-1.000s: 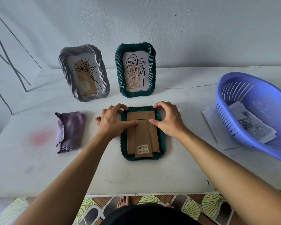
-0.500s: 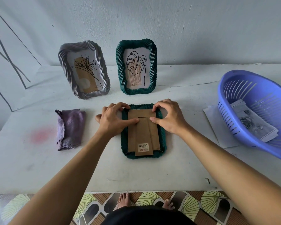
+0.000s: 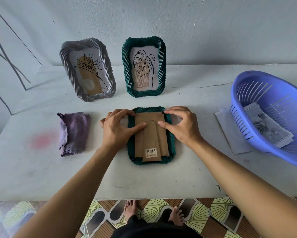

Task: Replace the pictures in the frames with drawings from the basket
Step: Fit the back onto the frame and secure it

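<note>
A dark green frame [image 3: 151, 134] is lying face down near the middle of the white tabletop [image 3: 41, 169], its brown cardboard backing [image 3: 150, 134] and folded stand with a barcode sticker [image 3: 151, 150] facing up. The left hand [image 3: 117, 128] is resting on the frame's left side, thumb pressing flat on the backing while the other fingers [image 3: 125, 113] are curling over the upper left corner. The right hand [image 3: 183, 126] is mirroring it, thumb pressing the backing and curled fingers touching the upper right corner; neither hand is pinching anything. Behind, a silver frame [image 3: 87, 71] and a second green frame [image 3: 144, 67] are standing upright side by side, each showing a line drawing of a plant. A folded purple cloth [image 3: 73, 133] is lying to the left of the hands. At the right, a blue slotted basket [image 3: 247, 93] is holding drawings [image 3: 266, 124] of roses, and it is sitting partly on a white sheet [image 3: 228, 129].
</note>
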